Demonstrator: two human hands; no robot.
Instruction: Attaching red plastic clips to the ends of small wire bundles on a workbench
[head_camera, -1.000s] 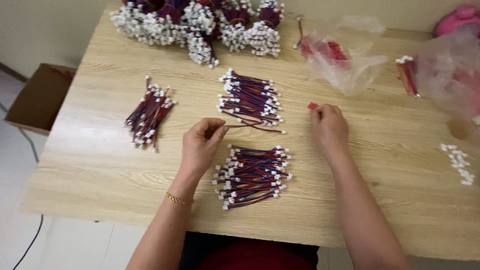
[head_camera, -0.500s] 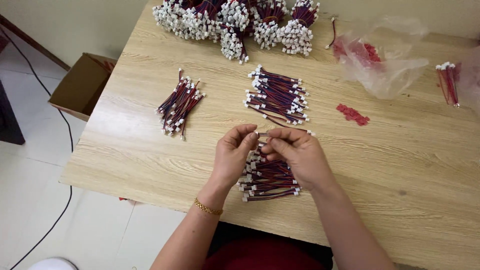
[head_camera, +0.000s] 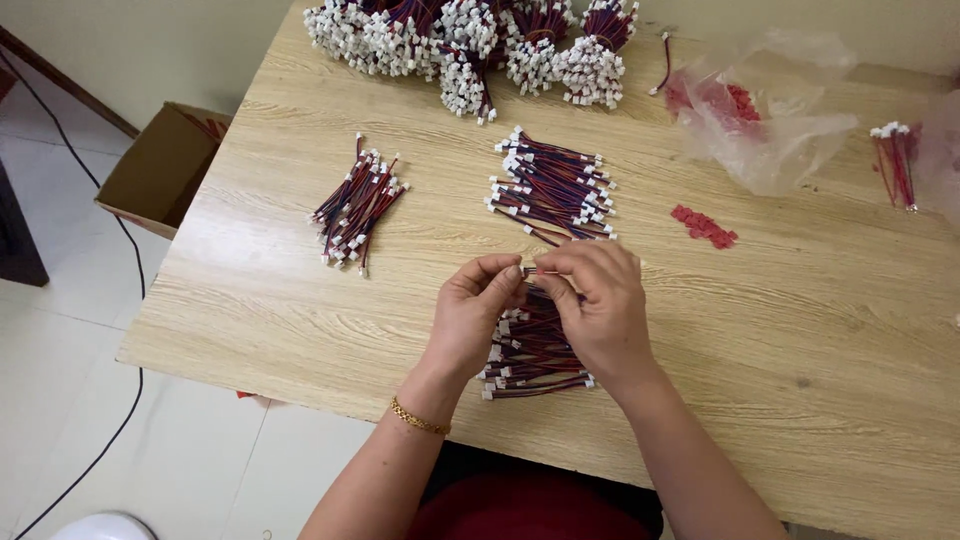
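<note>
Both hands meet over the near middle of the counter (head_camera: 800, 330), fingertips together. The left hand (head_camera: 475, 305) and the right hand (head_camera: 600, 300) pinch the two ends of one short wire (head_camera: 540, 271), held level between thumbs and forefingers just above a loose pile (head_camera: 530, 350) of red and blue wires with white plugs. The pile lies on the counter right under the hands, partly hidden by the right palm. A gold bracelet (head_camera: 420, 418) sits on the left wrist.

Beyond the hands, a second pile (head_camera: 552, 188) of the same wires lies fanned out, close to the fingertips but apart from them. To the left, well apart, lies a smaller bunch (head_camera: 358, 205), set at a slant. Along the far edge is a big heap (head_camera: 470, 40) of bundled wires, white plugs outward. To the right of it sits a crumpled clear bag (head_camera: 770, 120) with small red parts inside, and a few loose red parts (head_camera: 705, 225) lie on the wood nearby. Another thin bundle (head_camera: 895, 160) lies near the right edge. A cardboard box (head_camera: 160, 165) stands on the floor left of the counter.
</note>
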